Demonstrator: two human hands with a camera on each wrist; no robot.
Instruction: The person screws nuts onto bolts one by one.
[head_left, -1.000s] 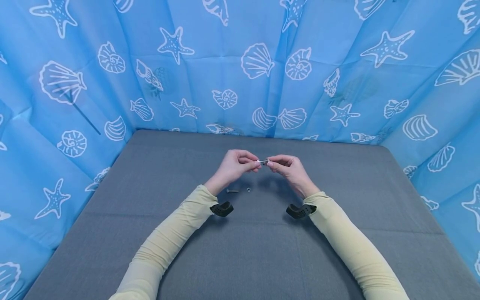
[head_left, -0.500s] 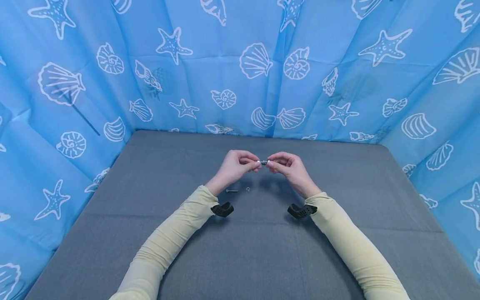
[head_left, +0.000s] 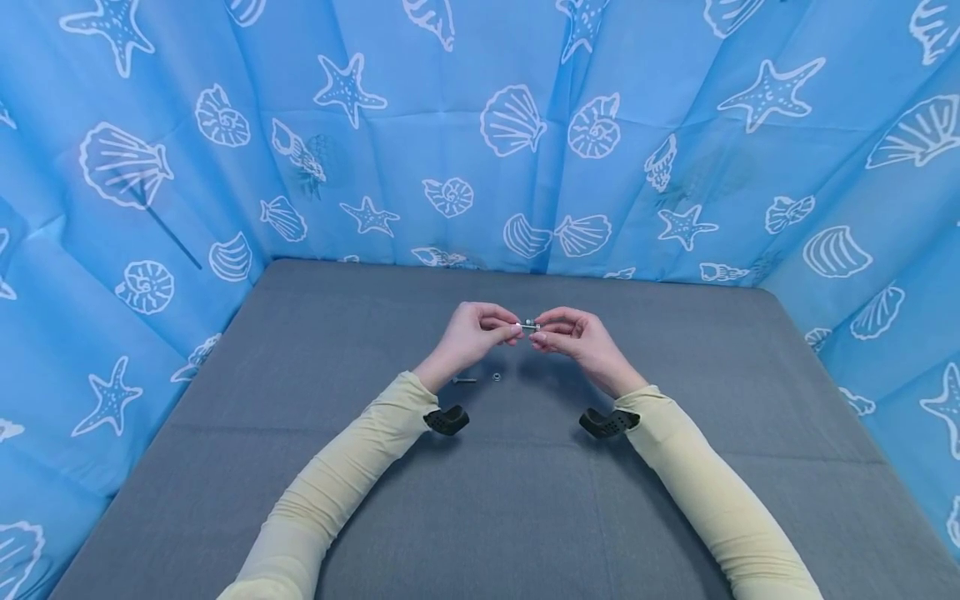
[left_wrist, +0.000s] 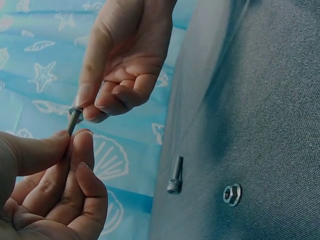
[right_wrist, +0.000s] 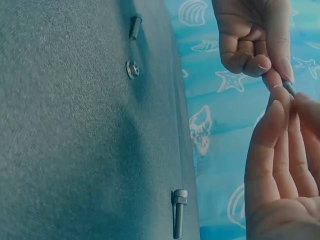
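My left hand (head_left: 480,333) pinches the shank of a small metal bolt (left_wrist: 73,122) between thumb and index finger, above the table. From the other side, my right hand (head_left: 573,337) has its thumb and fingertips around a small flanged nut (left_wrist: 76,111) at the bolt's end. Fingers partly cover this nut. Lying on the table below are a loose bolt (left_wrist: 176,175) and a flange nut (left_wrist: 232,194), side by side. The right wrist view also shows a bolt with a nut on it (right_wrist: 180,210), lying near the table's far side.
A grey cloth covers the table (head_left: 480,508). Blue curtains (head_left: 450,142) with shell and starfish prints hang close around its far edge and sides. Black wrist mounts (head_left: 447,420) stick out below both cuffs.
The right thumb and fingertips have shifted slightly downward and apart at the bolt's end, so more of the bolt and nut shows. The left hand stays nearly still.
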